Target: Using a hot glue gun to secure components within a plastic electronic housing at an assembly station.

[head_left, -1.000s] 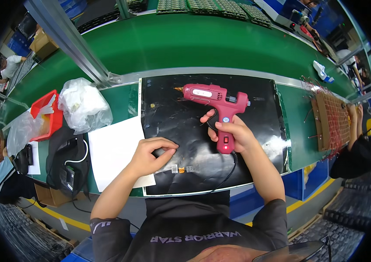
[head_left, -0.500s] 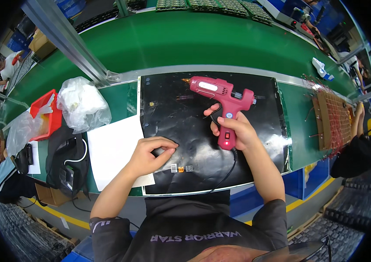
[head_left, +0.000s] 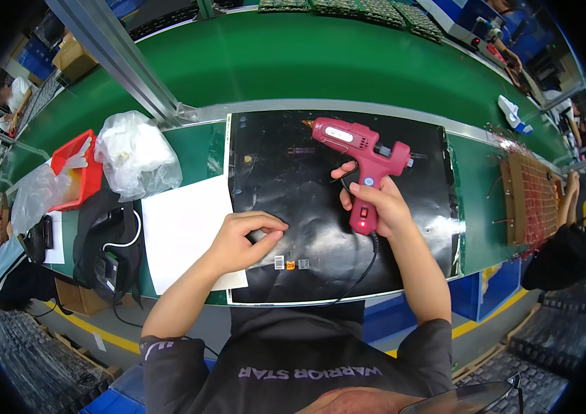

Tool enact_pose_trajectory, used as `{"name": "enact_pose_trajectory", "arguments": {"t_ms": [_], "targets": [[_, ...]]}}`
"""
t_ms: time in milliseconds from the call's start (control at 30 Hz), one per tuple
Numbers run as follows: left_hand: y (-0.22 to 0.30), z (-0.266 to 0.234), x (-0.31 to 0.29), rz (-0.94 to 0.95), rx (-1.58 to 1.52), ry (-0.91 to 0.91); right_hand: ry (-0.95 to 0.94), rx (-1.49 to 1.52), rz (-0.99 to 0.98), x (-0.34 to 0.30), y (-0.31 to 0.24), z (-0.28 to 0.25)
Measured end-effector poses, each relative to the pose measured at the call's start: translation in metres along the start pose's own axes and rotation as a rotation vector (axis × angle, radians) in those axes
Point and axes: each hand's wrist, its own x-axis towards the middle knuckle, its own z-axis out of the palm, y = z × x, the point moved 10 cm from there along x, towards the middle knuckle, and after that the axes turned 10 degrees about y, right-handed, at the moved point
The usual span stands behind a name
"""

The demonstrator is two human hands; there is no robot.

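Observation:
My right hand (head_left: 386, 209) is wrapped round the handle of a dark pink hot glue gun (head_left: 365, 162). The gun is held above the black mat (head_left: 320, 200), its brass nozzle pointing to the far left. A small light glows at the bottom of the handle, and a black cord runs from there toward the near edge. On the mat's left side rests my left hand (head_left: 245, 241), loosely bent and holding nothing, with a small gap between thumb and fingers. Close to its fingertips, small stickers (head_left: 291, 264) lie on the mat.
White paper (head_left: 186, 231) lies left of the mat. Beyond it are a clear plastic bag (head_left: 138, 155) with white contents, a red bin (head_left: 91, 181) and a black bag (head_left: 103, 238). A metal post (head_left: 124, 58) rises at far left. Brown boards with red wires (head_left: 531, 196) stand right.
The whole view has shifted slightly to the right. My hands keep nearly the same pose, and the glue gun stays in my right hand.

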Motion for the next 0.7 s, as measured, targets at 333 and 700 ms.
{"name": "enact_pose_trajectory", "arguments": {"t_ms": [333,700], "targets": [[0.003,0.002,0.0,0.005,0.01,-0.002,0.037,-0.073,-0.023,0.003,0.001,-0.004],[0.013,0.009,-0.003,0.117,0.101,-0.011,0.033,-0.102,-0.035,0.008,0.004,-0.007]]}}
